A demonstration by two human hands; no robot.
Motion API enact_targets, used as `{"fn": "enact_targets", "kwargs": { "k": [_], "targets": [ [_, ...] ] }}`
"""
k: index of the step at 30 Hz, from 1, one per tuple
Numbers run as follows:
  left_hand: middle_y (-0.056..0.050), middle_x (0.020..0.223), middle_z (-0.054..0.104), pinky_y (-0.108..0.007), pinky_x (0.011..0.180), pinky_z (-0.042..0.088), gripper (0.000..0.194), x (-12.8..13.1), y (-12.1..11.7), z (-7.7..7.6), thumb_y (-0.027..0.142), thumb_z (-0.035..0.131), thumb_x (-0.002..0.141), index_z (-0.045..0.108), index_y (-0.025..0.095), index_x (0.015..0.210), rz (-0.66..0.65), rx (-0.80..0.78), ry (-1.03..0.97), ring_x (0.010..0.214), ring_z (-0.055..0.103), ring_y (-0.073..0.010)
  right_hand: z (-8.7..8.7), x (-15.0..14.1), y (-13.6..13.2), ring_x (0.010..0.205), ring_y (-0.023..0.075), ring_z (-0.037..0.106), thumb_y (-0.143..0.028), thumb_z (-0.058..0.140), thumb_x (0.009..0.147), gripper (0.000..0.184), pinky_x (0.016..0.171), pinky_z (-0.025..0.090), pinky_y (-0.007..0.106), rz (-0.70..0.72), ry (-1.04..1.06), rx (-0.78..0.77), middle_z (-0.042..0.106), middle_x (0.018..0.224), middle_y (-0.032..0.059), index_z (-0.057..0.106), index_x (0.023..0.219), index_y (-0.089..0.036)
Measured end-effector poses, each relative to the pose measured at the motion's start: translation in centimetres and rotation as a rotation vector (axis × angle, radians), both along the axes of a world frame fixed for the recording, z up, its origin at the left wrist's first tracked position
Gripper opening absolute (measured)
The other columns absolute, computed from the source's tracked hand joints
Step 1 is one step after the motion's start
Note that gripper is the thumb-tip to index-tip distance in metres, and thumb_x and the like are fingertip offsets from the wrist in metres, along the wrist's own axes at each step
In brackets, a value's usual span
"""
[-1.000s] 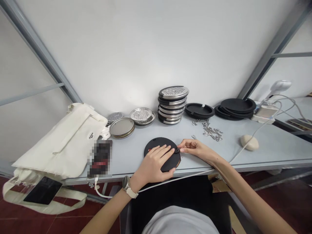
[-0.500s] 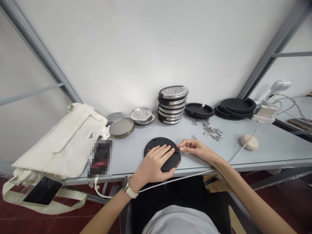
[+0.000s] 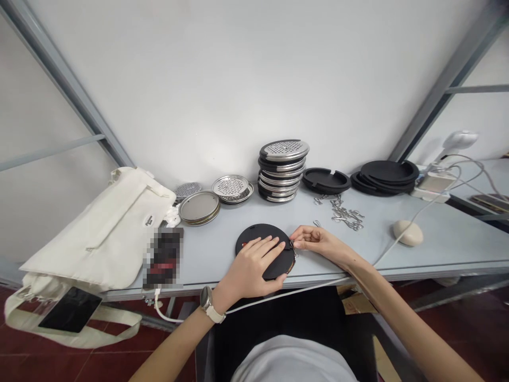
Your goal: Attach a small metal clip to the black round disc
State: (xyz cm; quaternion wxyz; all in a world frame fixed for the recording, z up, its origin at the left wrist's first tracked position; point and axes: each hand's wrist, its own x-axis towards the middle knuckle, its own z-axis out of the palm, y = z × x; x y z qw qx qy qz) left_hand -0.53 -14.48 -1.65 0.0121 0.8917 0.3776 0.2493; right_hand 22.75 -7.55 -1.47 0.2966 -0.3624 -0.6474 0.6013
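Observation:
A round black disc (image 3: 258, 232) lies flat near the front edge of the table, with a brownish edge showing at its lower right. My left hand (image 3: 254, 265) rests on top of it, fingers stretched out and the thumb by the near rim. At the disc's right edge, my right hand (image 3: 314, 241) pinches a small metal clip (image 3: 293, 245) between thumb and fingertips. The clip touches the rim; its exact fit there is too small to make out. Loose metal clips (image 3: 347, 215) lie in a pile beyond my right hand.
Behind stand a tall stack of perforated metal discs with black rims (image 3: 283, 172), metal plates (image 3: 199, 207) and black round covers (image 3: 384, 178). A white bag (image 3: 99, 233) and a blurred-out phone (image 3: 163, 260) are left. A beige mouse (image 3: 408, 233) and a white cable (image 3: 392, 248) lie right.
Almost nothing differs. My right fingertips have shifted very slightly at the disc's edge; the left hand stays on the disc.

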Motion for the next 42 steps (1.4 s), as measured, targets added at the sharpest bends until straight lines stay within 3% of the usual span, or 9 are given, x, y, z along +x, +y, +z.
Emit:
{"fn": "enact_targets", "kwargs": {
  "k": [6,23,42],
  "targets": [
    [-0.008,0.139,0.051,-0.044,0.111,0.035,0.061,0.0,0.0,0.03,0.037,0.054,0.083,0.041,0.02,0.14,-0.006,-0.002,-0.006,0.132,0.044,-0.0251,-0.04,-0.02,0.0,0.082,0.0188,0.061,-0.054,0.078,0.065,0.043,0.079,0.047,0.033,-0.015,0.007,-0.008,0.068,0.085,0.0043,0.062,0.081,-0.018],
    [-0.007,0.141,0.05,-0.042,0.112,0.033,0.061,-0.05,-0.01,-0.01,0.038,0.053,0.083,0.041,0.02,0.14,-0.004,-0.012,0.008,0.133,0.043,-0.0238,-0.32,0.14,0.22,0.074,0.0158,0.059,-0.046,0.078,0.068,0.033,0.076,0.044,0.032,-0.025,-0.008,-0.02,0.067,0.075,0.001,0.069,0.081,-0.017],
    [-0.006,0.141,0.049,-0.041,0.113,0.032,0.061,0.01,-0.08,0.0,0.04,0.053,0.083,0.042,0.02,0.14,-0.006,-0.015,0.019,0.134,0.042,-0.022,-0.63,0.65,0.35,0.083,0.019,0.063,-0.045,0.075,0.073,0.031,0.083,0.045,0.036,0.011,-0.044,0.04,0.072,0.087,0.0043,0.073,0.089,-0.019]
  ]
}}
